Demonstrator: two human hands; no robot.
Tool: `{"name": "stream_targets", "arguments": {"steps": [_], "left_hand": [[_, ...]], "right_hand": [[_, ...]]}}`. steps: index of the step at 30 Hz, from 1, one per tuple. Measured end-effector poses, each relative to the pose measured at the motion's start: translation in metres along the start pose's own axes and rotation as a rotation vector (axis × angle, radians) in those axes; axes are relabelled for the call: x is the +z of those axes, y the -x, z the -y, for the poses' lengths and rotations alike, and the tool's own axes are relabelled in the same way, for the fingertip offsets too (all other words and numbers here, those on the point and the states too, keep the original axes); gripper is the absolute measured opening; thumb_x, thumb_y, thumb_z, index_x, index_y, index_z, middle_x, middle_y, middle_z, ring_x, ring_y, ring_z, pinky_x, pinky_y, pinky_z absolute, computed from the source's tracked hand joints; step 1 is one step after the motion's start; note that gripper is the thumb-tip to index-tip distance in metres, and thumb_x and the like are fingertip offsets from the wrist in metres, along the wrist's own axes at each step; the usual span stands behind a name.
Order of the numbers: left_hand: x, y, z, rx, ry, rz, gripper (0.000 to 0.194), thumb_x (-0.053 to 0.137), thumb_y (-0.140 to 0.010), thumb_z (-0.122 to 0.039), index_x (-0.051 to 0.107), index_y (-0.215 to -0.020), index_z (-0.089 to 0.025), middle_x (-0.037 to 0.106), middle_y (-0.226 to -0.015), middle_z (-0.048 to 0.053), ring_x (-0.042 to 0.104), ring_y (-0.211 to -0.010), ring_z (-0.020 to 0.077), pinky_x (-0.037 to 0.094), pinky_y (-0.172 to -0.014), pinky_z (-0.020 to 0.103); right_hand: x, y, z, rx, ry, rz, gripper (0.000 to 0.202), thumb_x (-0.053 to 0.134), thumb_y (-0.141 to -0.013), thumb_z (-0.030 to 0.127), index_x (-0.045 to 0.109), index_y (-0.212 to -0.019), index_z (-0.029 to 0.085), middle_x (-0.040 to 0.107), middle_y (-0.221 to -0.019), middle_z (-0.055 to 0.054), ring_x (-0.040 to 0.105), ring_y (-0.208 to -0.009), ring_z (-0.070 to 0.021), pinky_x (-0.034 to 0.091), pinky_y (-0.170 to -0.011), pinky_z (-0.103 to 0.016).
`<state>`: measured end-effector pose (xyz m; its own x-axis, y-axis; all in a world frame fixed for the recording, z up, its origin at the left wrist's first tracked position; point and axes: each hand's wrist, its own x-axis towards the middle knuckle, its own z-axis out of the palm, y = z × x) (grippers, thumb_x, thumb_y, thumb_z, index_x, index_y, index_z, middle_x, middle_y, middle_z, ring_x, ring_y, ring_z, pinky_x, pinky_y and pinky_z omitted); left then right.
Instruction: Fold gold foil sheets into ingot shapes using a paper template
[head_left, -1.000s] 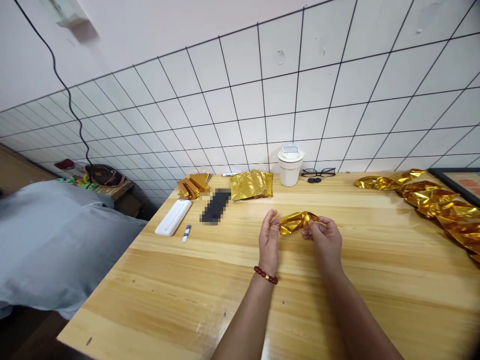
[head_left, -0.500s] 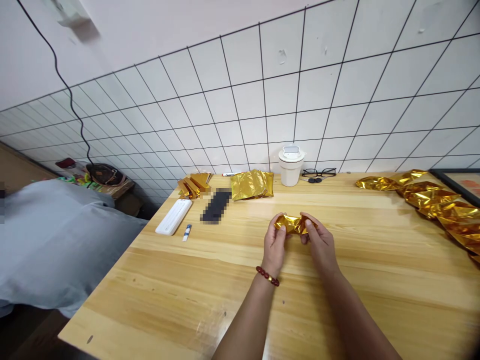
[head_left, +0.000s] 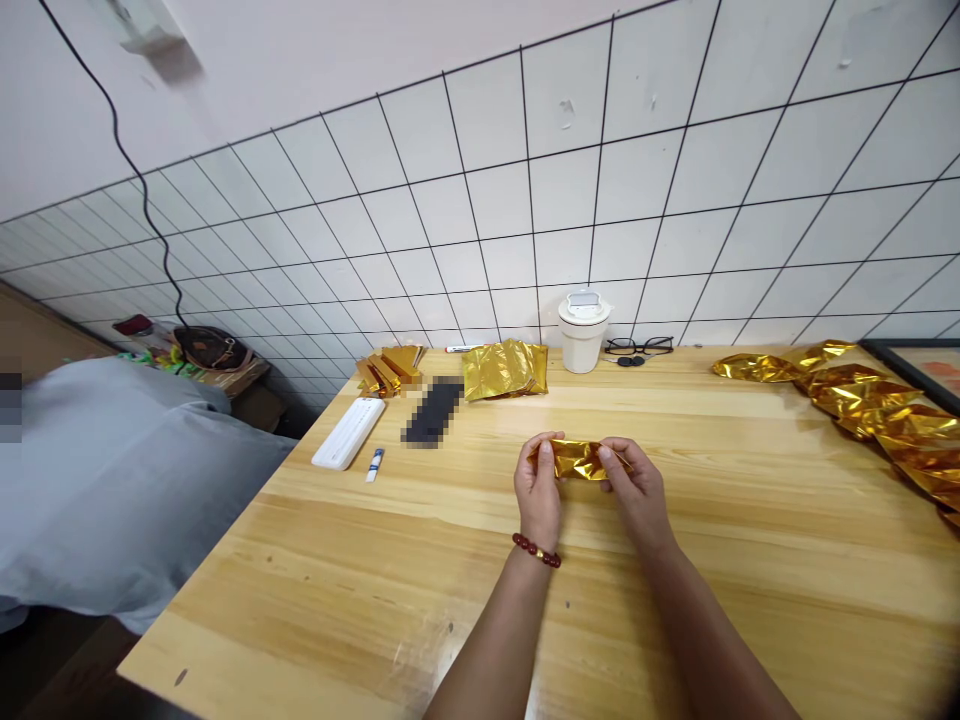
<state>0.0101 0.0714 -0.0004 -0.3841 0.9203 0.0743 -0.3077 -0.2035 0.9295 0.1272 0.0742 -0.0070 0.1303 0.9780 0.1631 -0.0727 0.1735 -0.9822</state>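
Note:
A strip of shiny gold foil (head_left: 579,460) is stretched between my two hands above the wooden table (head_left: 465,560). My left hand (head_left: 540,485) pinches its left end, thumb on top; a dark red bead bracelet circles that wrist. The right end is gripped by my right hand (head_left: 637,488), with the thumb over the foil and the fingers behind it. Behind my hands lies a stack of gold foil sheets (head_left: 505,370), and folded gold pieces (head_left: 390,370) sit to its left.
A white lidded cup (head_left: 583,335) and black glasses (head_left: 637,346) stand near the wall. Twisted gold foil (head_left: 862,400) covers the right back. At left are a white box (head_left: 349,433), a small tube (head_left: 374,465) and a dark pixelated object (head_left: 433,412).
My left hand has moved slightly left and my hands are a little farther apart. The foil between them is flatter and shows more of its length.

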Motion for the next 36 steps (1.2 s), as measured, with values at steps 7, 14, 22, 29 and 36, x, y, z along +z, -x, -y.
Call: {"name": "stream_targets", "arguments": {"steps": [7,14,22,29,36], "left_hand": [[-0.001,-0.002,0.003,-0.004,-0.046,-0.06,0.037,0.059,-0.083,-0.052,0.065,-0.091,-0.017,0.069,-0.092,0.008,0.063,-0.08,0.016,0.048,-0.063,0.024],[-0.001,0.0,0.008,-0.035,-0.055,0.043,0.039,0.06,-0.085,-0.05,0.057,-0.108,-0.019,0.066,-0.105,0.009,0.062,-0.089,0.0171,0.049,-0.07,0.026],[0.001,0.007,-0.001,-0.049,-0.026,0.152,0.048,0.067,-0.081,-0.043,0.052,-0.122,-0.023,0.061,-0.119,0.009,0.061,-0.103,0.0187,0.046,-0.094,0.033],[0.006,0.012,-0.008,-0.151,0.102,0.206,0.073,0.081,-0.068,-0.037,0.044,-0.13,-0.028,0.055,-0.127,0.009,0.062,-0.104,0.0192,0.049,-0.093,0.033],[0.004,0.015,-0.008,-0.155,0.086,0.307,0.087,0.08,-0.07,-0.03,0.031,-0.141,-0.031,0.042,-0.142,0.013,0.057,-0.116,0.0248,0.052,-0.092,0.037]], "right_hand": [[-0.001,0.0,-0.002,0.05,-0.044,0.101,0.043,0.047,-0.092,0.052,0.068,-0.101,0.016,0.053,-0.06,0.001,0.046,-0.052,-0.0126,0.036,-0.049,-0.026],[0.0,-0.001,-0.002,0.066,-0.061,0.09,0.039,0.057,-0.087,0.05,0.069,-0.102,0.017,0.054,-0.06,0.001,0.046,-0.052,-0.0123,0.038,-0.05,-0.026],[0.0,-0.001,-0.001,0.114,-0.103,0.061,0.045,0.058,-0.085,0.054,0.069,-0.109,0.018,0.06,-0.068,-0.001,0.05,-0.053,-0.0129,0.042,-0.051,-0.028],[-0.001,-0.001,-0.004,0.084,-0.156,0.002,0.054,0.059,-0.085,0.054,0.06,-0.126,0.019,0.056,-0.071,0.0,0.046,-0.053,-0.0111,0.041,-0.05,-0.026],[-0.002,-0.001,-0.005,0.104,-0.14,-0.031,0.059,0.054,-0.086,0.058,0.059,-0.129,0.018,0.058,-0.077,-0.001,0.044,-0.053,-0.0109,0.04,-0.049,-0.026]]}}
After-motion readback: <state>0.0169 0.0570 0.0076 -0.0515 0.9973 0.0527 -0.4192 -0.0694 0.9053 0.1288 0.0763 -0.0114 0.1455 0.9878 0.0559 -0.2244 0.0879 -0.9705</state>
